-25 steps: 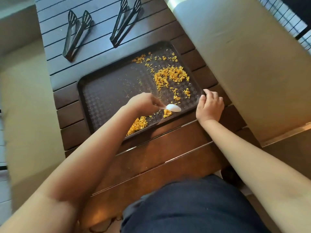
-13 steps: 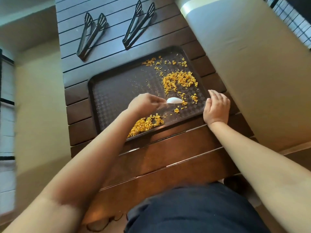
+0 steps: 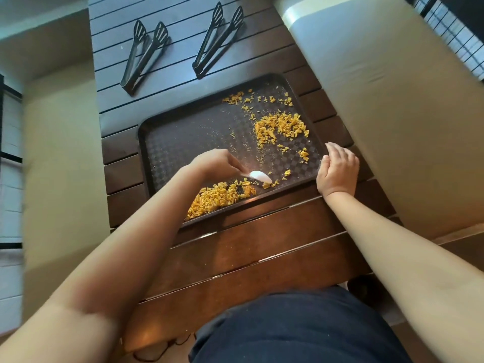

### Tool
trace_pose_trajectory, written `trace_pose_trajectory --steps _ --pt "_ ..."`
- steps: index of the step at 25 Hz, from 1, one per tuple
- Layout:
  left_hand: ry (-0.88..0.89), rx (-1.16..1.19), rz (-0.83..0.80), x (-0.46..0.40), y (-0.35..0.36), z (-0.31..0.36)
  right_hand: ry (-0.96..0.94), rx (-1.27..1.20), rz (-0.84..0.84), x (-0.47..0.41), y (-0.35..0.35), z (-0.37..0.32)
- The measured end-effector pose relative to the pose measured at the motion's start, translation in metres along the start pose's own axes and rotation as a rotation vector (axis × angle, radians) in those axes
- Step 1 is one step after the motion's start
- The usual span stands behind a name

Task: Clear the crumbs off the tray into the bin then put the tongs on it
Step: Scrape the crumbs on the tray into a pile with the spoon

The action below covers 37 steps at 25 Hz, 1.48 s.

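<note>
Left hand gripping white plastic spoon, bowl touching tray floor beside near crumb pile. Right hand lying relaxed, fingers straight, pressing against tray's right rim. Dark tray sitting on slatted wooden table. Larger crumb heap lying at far right of tray. Two black tongs, left pair and right pair, lying on table beyond tray, well apart from it.
</note>
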State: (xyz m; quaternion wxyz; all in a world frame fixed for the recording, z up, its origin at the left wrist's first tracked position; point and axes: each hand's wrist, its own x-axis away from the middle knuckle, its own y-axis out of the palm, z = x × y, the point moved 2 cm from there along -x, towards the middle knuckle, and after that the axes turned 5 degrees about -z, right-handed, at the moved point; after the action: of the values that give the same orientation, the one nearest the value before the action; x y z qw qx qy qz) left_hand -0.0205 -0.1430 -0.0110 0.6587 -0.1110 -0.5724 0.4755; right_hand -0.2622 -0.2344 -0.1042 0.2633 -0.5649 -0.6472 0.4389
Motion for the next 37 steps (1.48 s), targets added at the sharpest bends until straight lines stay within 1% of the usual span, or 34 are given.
trace_pose_trajectory --steps 4,5,9,12,14,16,18,20,23,27,30,32,34,35,37 --pt "0.077 0.144 0.176 -0.005 0.002 0.02 0.004 0.0 -0.009 0.0 0.001 0.001" --pt "0.087 0.138 0.174 -0.007 0.007 0.027 0.002 0.002 -0.002 0.001 0.001 0.001" --pt "0.091 0.064 0.07 -0.009 0.029 0.032 -0.005 -0.006 0.008 0.001 0.003 0.001" --pt "0.016 0.013 0.056 0.006 0.023 0.011 0.0 -0.001 0.007 0.001 0.003 0.0" --pt "-0.056 -0.004 0.008 0.019 0.012 -0.009 0.0 -0.005 0.006 0.002 0.003 0.001" --pt "-0.096 0.041 -0.017 0.029 0.0 -0.021 -0.005 -0.001 0.016 0.002 0.002 0.001" --pt "-0.063 0.179 0.036 0.026 -0.004 -0.018 -0.004 -0.004 0.015 0.002 0.002 0.001" --pt "-0.021 0.26 0.101 0.017 -0.001 -0.006 0.0 -0.005 0.009 0.002 0.003 0.0" --pt "-0.004 0.244 0.081 0.008 0.011 0.009 0.004 -0.014 0.003 0.003 0.002 -0.001" --pt "-0.089 0.156 0.029 0.013 0.013 -0.008 0.006 -0.017 0.005 0.003 0.003 -0.001" --pt "-0.112 0.211 -0.036 0.02 0.005 -0.021 -0.004 -0.021 0.01 0.002 0.002 -0.001" --pt "-0.079 0.318 -0.01 0.018 0.0 -0.02 -0.008 -0.017 0.015 0.003 0.003 -0.001" --pt "-0.066 0.409 0.085 0.009 -0.001 -0.014 -0.009 -0.022 0.014 0.002 0.002 -0.002" --pt "-0.068 0.43 0.12 0.004 0.0 -0.009 -0.011 -0.023 0.014 0.002 0.002 -0.002" --pt "-0.074 0.462 0.136 -0.006 0.006 0.002 -0.012 -0.019 0.02 0.003 0.002 -0.003"
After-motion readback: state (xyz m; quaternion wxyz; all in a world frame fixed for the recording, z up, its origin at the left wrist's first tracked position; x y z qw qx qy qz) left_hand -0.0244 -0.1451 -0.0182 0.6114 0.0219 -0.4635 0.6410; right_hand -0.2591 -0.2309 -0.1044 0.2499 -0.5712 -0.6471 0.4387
